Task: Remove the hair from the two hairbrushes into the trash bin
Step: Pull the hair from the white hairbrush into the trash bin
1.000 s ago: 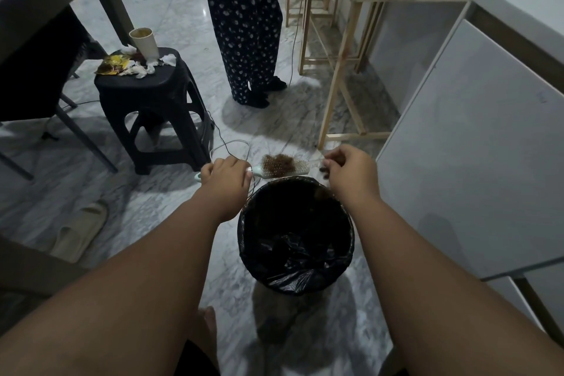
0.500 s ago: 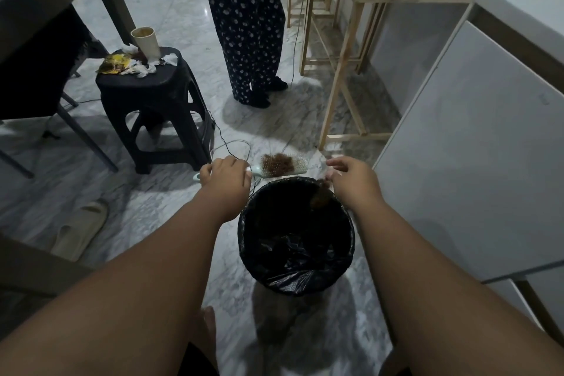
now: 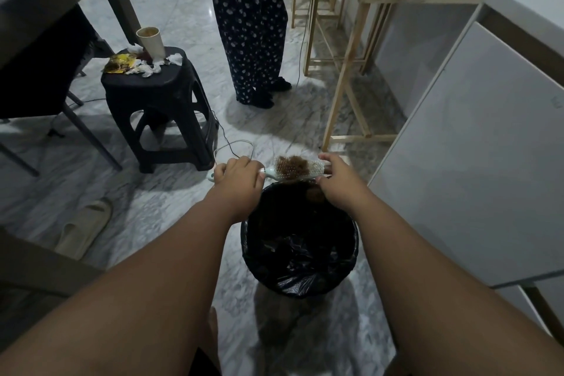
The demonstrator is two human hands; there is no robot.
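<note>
Left hand (image 3: 237,178): my fist clenches the brush handle.
Right hand (image 3: 335,180): I pinch the hairbrush (image 3: 297,168) tip.
Bin (image 3: 300,241): black liner, hair clump (image 3: 316,195) inside near the far rim.

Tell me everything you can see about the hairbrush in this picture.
The hairbrush is pale, mint-white and looks like plastic, with a slim handle and a wide head of light bristles. A brown clump of hair sits in the bristles, mostly toward the handle side. It lies roughly level above the far rim of the bin. The left hand grips the handle; the right hand touches the head's far end.
</note>
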